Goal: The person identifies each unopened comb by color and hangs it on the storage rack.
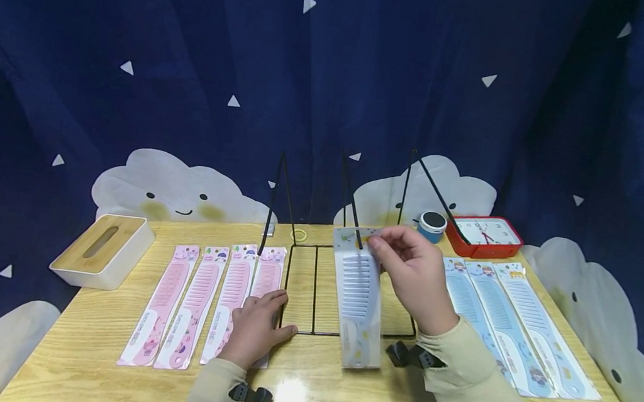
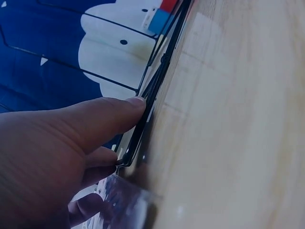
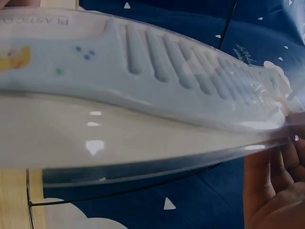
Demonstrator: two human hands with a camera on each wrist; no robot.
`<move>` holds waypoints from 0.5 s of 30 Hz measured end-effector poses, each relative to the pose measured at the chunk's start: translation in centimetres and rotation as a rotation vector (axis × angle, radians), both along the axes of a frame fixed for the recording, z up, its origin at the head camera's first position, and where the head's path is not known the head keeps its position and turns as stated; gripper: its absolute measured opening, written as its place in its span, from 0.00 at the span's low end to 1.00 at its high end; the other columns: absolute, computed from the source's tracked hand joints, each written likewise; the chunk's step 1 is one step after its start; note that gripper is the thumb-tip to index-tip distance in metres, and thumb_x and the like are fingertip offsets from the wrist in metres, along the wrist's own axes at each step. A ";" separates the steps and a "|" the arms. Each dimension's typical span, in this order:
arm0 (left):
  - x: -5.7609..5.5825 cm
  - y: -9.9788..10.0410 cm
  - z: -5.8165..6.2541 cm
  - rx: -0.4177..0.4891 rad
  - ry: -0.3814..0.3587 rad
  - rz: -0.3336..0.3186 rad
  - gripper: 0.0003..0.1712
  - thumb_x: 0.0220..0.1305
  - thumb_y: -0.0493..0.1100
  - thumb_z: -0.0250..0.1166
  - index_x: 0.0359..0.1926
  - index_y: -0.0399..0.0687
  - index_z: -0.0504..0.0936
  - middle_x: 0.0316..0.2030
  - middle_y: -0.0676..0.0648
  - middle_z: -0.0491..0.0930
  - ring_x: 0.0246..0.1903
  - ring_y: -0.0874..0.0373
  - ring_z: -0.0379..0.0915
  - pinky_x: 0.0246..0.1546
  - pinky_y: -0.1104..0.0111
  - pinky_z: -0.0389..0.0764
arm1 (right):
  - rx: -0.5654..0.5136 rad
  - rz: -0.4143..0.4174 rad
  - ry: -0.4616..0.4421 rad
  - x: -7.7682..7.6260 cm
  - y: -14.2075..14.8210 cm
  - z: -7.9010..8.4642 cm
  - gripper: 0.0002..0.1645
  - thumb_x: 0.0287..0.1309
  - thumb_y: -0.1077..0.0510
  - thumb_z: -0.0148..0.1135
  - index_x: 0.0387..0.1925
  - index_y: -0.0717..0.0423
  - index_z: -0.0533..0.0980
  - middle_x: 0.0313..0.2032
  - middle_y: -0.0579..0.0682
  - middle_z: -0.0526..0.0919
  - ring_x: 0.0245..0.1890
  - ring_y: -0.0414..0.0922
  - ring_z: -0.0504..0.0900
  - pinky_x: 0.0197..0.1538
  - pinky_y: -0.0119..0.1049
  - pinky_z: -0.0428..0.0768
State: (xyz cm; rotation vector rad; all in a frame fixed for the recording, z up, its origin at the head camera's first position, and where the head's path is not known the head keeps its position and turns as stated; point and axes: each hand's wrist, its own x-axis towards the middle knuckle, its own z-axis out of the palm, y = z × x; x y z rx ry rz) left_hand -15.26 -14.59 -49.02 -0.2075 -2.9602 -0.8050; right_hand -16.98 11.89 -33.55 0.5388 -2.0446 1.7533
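My right hand [image 1: 415,274] pinches the upper right edge of a packaged light-blue comb [image 1: 356,286], which hangs upright before the black wire rack [image 1: 315,289]. One of the rack's prongs overlaps the package top in the head view. In the right wrist view, the comb's teeth and printed handle [image 3: 157,67] show through clear plastic. My left hand [image 1: 258,325] rests at the rack's front left corner, fingers spread. Its thumb lies on the front wire [image 2: 147,102], and its fingers reach over the nearest packaged pink comb [image 1: 268,272], partly hiding it.
Several packaged pink combs [image 1: 191,310] lie in a row at left, beside a wood-topped tissue box [image 1: 105,250]. More packaged blue combs [image 1: 499,328] lie at right. Behind them stand a red clock [image 1: 484,236] and a small blue speaker [image 1: 431,227]. Rack prongs stick up toward the front.
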 end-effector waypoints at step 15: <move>0.0 0.0 0.0 -0.005 0.013 -0.001 0.38 0.54 0.56 0.76 0.64 0.47 0.78 0.67 0.49 0.73 0.55 0.47 0.68 0.44 0.51 0.62 | -0.028 -0.045 -0.024 -4.5 -1.3 -0.1 0.09 0.66 0.61 0.65 0.41 0.65 0.79 0.37 0.53 0.84 0.31 0.40 0.80 0.32 0.33 0.83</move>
